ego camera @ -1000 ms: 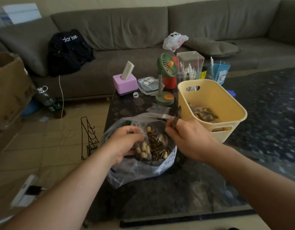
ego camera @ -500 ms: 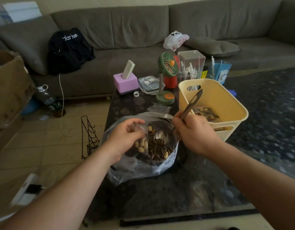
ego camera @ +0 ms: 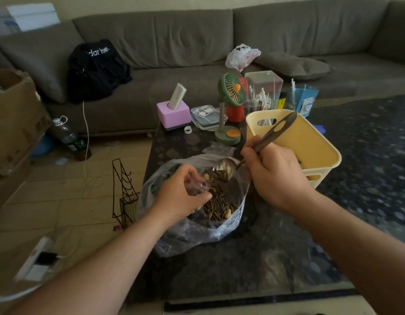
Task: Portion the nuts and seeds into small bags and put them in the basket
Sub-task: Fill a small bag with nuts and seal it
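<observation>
While both hands work over the open plastic bag [ego camera: 192, 226] of nuts and seeds [ego camera: 219, 201], a spoon [ego camera: 226, 169] dips in.
Right hand [ego camera: 276, 176] grips the spoon handle; bowl holds striped seeds. Left hand [ego camera: 183, 196] pinches a small clear bag [ego camera: 198, 185], its mouth hard to make out. Yellow basket [ego camera: 310, 142] stands just right on the dark surface [ego camera: 242, 269]; contents mostly hidden behind the right hand.

spoon [ego camera: 226, 168] bowl now lifted with seeds, right hand [ego camera: 273, 173] raised, handle tilted basketward
</observation>
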A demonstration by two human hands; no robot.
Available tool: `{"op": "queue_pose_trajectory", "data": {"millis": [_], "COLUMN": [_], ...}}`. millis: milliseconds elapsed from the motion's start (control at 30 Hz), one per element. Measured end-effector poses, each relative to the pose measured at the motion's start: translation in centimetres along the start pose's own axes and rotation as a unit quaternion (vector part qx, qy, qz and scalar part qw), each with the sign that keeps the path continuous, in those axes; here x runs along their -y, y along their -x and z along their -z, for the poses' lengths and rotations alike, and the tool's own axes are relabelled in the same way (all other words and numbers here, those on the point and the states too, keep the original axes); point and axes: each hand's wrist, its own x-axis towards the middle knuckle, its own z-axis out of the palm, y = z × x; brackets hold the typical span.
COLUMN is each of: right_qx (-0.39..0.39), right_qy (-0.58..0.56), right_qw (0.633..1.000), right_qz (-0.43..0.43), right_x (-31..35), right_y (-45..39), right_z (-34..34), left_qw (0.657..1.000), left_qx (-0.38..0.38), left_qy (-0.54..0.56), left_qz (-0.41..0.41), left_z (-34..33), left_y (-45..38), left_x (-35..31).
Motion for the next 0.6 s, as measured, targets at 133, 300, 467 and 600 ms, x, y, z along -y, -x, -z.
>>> {"op": "queue_pose_trajectory", "data": {"millis": [133, 300, 467, 600], "right_qx": [-0.005, 0.023, 0.034, 0.035], "right_qy": [0.012, 0.033, 0.041, 0.051], "right_qw": [0.998, 0.99, 0.982, 0.974], "right_qz": [0.058, 0.132, 0.184, 0.216], "right_x": [0.4, 0.7, 0.9, 0.9], "right_y": [0.1, 0.6, 1.3, 1.6], "right_z": [-0.5, -1.4, -2.3, -2.5], "left_qw": [0.999, 0.997, 0.996, 0.994], "left_qx": [-0.011, 0.002, -0.017, -0.016], "left_qy": [-0.001, -0.032, 0.005, 0.06], "left_qz": [0.031, 0.067, 0.084, 0.091], "left_z": [-0.4, -1.1, -1.5, -1.3], "left_y": [0.1, -0.1, -0.3, -0.3], "left_x": [-0.3, -0.2, 0.1, 0.1]}}
